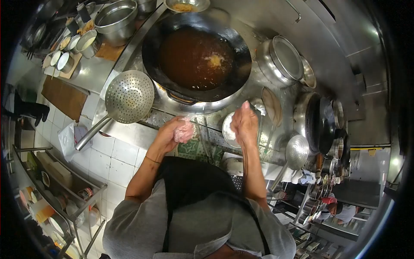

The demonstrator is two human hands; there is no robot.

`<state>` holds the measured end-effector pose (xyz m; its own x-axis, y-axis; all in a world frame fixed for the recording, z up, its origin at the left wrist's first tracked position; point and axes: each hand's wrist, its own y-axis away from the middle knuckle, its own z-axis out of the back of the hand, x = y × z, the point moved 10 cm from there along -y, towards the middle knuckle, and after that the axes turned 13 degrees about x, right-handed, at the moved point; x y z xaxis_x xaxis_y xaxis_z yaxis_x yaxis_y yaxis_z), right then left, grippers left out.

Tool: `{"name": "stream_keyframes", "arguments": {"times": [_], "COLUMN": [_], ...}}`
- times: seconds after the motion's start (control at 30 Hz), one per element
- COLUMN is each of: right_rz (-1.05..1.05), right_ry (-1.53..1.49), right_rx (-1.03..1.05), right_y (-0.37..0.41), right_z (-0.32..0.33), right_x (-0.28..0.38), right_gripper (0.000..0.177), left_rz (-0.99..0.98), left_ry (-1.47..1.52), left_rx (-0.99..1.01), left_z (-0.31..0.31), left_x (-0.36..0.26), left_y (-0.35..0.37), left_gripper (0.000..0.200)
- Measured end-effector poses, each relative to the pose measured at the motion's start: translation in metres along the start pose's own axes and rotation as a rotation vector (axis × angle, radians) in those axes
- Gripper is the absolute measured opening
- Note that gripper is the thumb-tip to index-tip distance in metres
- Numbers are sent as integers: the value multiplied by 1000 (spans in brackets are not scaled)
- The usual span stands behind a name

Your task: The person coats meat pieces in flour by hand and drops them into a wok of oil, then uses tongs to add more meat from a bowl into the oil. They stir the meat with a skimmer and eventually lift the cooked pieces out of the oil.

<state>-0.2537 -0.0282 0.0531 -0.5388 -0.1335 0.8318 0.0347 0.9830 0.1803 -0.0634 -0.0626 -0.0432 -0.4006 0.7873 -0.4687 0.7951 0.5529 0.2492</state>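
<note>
My left hand (pixel 169 133) is closed around a lump of raw pink meat (pixel 184 131) with a whitish coating, held just in front of the wok. Over the right side of a small white bowl (pixel 227 133) is my right hand (pixel 245 125), its fingers curled together; what they hold, if anything, is hidden. White stuff shows inside the bowl. Beyond both hands a large black wok (pixel 151 56) holds dark brown oil (pixel 185 56), where a pale yellow piece (pixel 214 60) floats among bubbles.
A perforated skimmer (pixel 129 96) rests left of the wok, its handle reaching toward me. To the right lie a ladle (pixel 271 105), another skimmer (pixel 297 151) and stacked metal pots (pixel 280 60). Cups (pixel 65 62) stand at the far left. Another person (pixel 343 211) appears at lower right.
</note>
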Motion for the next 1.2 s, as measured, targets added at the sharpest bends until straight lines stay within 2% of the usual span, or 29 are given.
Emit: {"name": "stream_keyframes", "arguments": {"times": [0.07,0.1,0.17,0.27,0.3,0.37,0.4,0.47,0.53,0.6,0.67,0.8,0.87,0.93,1.0,1.03,1.07,1.13,1.2], "right_rz": [326,327,821,374,379,158,161,520,529,338,270,124,-57,32,6,-78,-78,-34,-25], "right_ry": [1093,1093,1405,1544,1545,1826,1826,1770,1681,1327,1285,1222,1141,1089,826,782,783,516,496], "right_rx": [-308,-307,-117,116,116,135,142,-65,-65,133,290,262,197,164,73,64,62,139,150], "right_y": [3,-11,-26,-97,-108,-127,-124,-84,-56,-39,-20,-8,-5,3,8,9,9,8,2], "right_z": [-15,-20,-80,-29,-16,-4,-1,-38,-60,-66,-85,-63,-39,-30,-6,-1,-2,-12,-9], "right_x": [70,77,108,68,69,58,57,98,101,71,39,1,-9,-2,-6,-10,-8,-11,-19], "right_gripper": [31,31,18,14,14,25,25,30,31,29,26,27,26,19,13,13,13,18,21], "left_rz": [22,19,-15,58,56,5,-2,-97,-99,-82,24,17,60,96,110,112,132,145,137], "left_ry": [-129,-130,-73,92,89,177,178,274,310,339,94,-175,-238,-299,-234,-235,-218,-197,-148], "left_rx": [30,30,-22,101,104,255,253,192,198,205,210,152,167,181,207,210,201,186,193], "left_z": [1,1,4,-25,-30,-50,-50,-41,-34,-34,-45,-55,-58,-59,-60,-60,-59,-56,-54], "left_x": [-1,1,2,0,-3,-12,-13,-20,-16,-12,-1,10,13,14,15,15,16,20,24], "left_y": [1,1,0,-3,-1,1,2,3,2,1,-5,-18,-21,-21,-21,-22,-22,-21,-22], "left_gripper": [25,25,28,29,29,34,34,39,40,41,40,31,27,23,21,21,20,20,21]}}
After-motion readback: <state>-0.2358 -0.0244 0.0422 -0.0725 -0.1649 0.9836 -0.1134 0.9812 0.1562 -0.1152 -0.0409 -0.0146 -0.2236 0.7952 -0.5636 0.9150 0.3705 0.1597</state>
